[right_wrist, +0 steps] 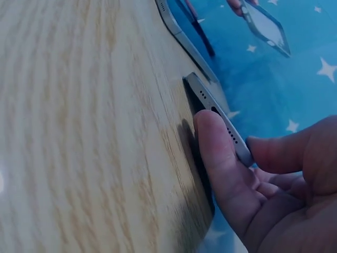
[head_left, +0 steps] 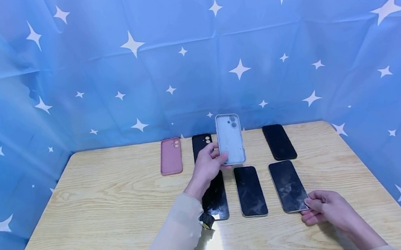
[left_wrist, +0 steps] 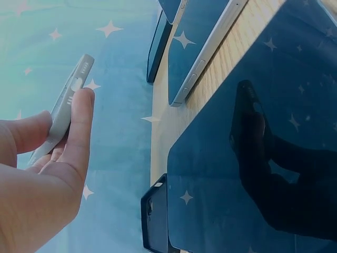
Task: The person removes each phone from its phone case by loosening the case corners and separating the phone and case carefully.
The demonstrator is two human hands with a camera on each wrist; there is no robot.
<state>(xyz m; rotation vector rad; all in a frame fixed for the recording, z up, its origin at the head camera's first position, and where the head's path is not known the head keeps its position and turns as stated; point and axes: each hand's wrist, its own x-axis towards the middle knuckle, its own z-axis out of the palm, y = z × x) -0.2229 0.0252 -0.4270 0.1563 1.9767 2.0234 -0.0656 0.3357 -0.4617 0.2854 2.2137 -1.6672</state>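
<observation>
My left hand (head_left: 208,164) holds a pale blue phone case (head_left: 230,138) by its lower left corner, raised upright with its inside facing me. In the left wrist view the thumb and fingers pinch the case (left_wrist: 64,108) edge-on. My right hand (head_left: 325,209) pinches the lower right corner of a dark-screened phone (head_left: 288,185). The right wrist view shows the bottom edge of that phone (right_wrist: 221,118) between thumb and fingers, tilted up from the tabletop with a shadow under it. A second phone (head_left: 250,191) lies face up to its left, and a larger phone (head_left: 215,199) lies under my left forearm.
Along the back of the wooden table (head_left: 113,212) lie a pink case (head_left: 171,156), a black case (head_left: 200,144) partly behind my left hand, and a black phone-shaped item (head_left: 279,142). A blue star-patterned curtain (head_left: 178,69) hangs around the back and sides.
</observation>
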